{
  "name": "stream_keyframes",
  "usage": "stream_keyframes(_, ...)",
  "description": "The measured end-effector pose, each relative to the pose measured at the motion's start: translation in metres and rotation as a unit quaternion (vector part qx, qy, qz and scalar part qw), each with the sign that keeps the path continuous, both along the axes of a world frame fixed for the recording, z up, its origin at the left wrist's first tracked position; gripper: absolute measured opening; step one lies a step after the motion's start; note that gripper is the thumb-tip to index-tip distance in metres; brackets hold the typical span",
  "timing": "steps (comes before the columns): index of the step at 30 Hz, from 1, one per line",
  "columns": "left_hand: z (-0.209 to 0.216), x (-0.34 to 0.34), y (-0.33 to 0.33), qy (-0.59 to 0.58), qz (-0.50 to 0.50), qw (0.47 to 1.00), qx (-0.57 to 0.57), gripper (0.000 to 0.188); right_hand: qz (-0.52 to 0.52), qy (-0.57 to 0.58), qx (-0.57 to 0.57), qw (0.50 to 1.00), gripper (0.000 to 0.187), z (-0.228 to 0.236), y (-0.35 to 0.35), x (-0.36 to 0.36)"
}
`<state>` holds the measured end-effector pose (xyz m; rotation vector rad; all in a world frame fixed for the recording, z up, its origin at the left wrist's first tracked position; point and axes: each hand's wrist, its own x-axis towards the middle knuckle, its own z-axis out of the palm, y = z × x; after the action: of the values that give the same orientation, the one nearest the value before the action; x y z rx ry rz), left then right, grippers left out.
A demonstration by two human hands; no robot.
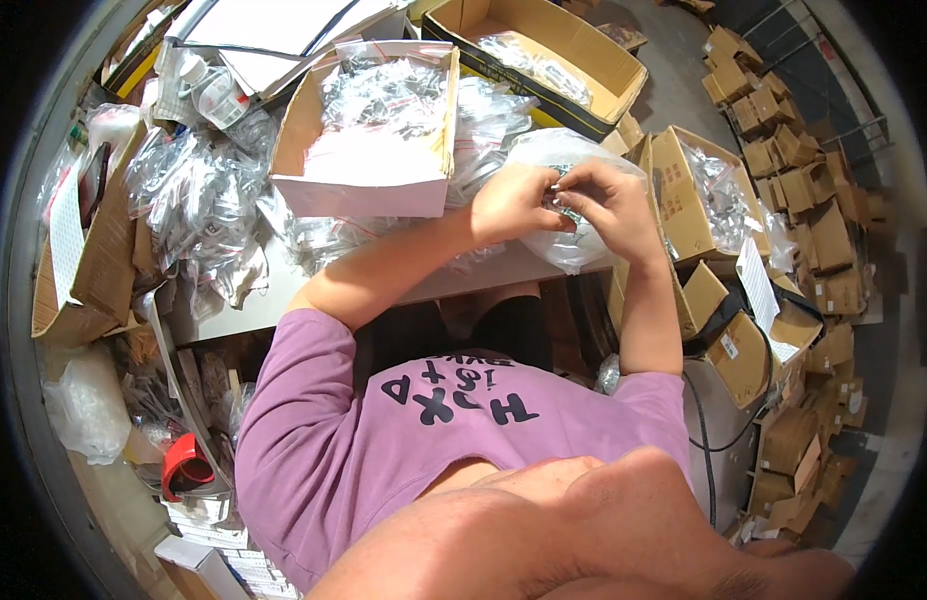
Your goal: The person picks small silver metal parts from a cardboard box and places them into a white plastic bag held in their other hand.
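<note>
Bags (pixel 199 200) lie heaped on the left of the bench (pixel 279 292). Next, an open box (pixel 384 196) holds more bags. To its right, the left hand (pixel 514 208) and right hand (pixel 614 208) meet over a translucent sack (pixel 559 255); each grip pinches a small part (pixel 556 194), shape unclear. Further right stands a carton (pixel 684 200).

Past the right edge of the desk (pixel 224 318), cardboard boxes (pixel 824 235) lie piled; below its near-left corner sits a red ring (pixel 187 467).
</note>
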<state>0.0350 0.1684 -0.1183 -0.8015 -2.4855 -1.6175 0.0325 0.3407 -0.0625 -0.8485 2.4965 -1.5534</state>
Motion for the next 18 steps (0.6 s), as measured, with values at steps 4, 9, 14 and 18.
stream_keyframes(4, 0.001, -0.002, -0.002, -0.026, -0.027, 0.999, -0.002, 0.04, 0.041, 0.043, 0.054, 0.997, 0.015, 0.008, 0.006, -0.001)
stream_keyframes(9, 0.005, -0.002, -0.005, -0.045, -0.087, 0.994, 0.036, 0.042, 0.14, 0.132, 0.145, 0.971, 0.019, 0.017, 0.013, 0.003)
stream_keyframes(14, -0.006, -0.004, 0.001, -0.087, -0.128, 0.966, 0.204, 0.037, 0.105, 0.153, 0.103, 0.977, 0.014, 0.024, 0.012, 0.008)
stream_keyframes(18, 0.012, 0.005, 0.002, -0.048, -0.063, 0.97, 0.231, 0.035, 0.065, 0.09, 0.041, 0.993, 0.014, 0.023, 0.025, 0.002)
